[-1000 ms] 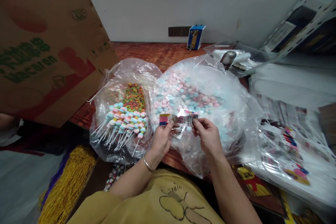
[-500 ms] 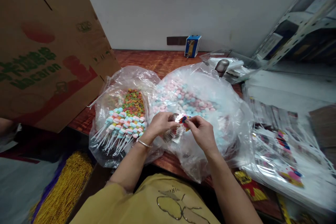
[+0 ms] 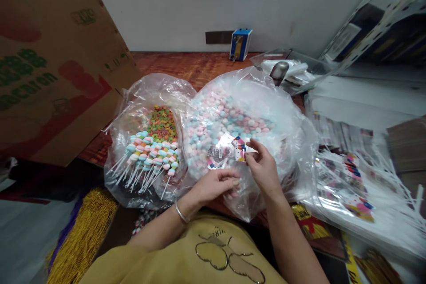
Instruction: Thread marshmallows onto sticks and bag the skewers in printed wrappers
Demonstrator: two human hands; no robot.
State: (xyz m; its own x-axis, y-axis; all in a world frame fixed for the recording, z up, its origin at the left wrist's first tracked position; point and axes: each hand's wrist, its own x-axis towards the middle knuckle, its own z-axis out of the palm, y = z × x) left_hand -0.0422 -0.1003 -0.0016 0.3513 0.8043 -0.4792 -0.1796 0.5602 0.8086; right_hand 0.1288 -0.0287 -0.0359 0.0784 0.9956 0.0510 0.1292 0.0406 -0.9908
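Observation:
A clear printed plastic pouch with coloured spots and a barcode label is pinched at its right end by my right hand. It hangs over a big clear bag of pink and blue marshmallow candies. My left hand, with a bracelet at the wrist, is just below the pouch and apart from it. Its fingers are loosely stretched out, and nothing shows in them. Left of it, marshmallow candy sticks with white stems lie on an open plastic bag that also holds small colourful rings.
A tall cardboard box stands at the left. Printed pouches and white sticks lie at the right. Behind are a blue box and a clear tray with bags. Gold fringe hangs low left.
My left hand has let go of the pouch and moved down toward my body. The pouch now lies stretched out leftward from my right hand. The view has shifted slightly.

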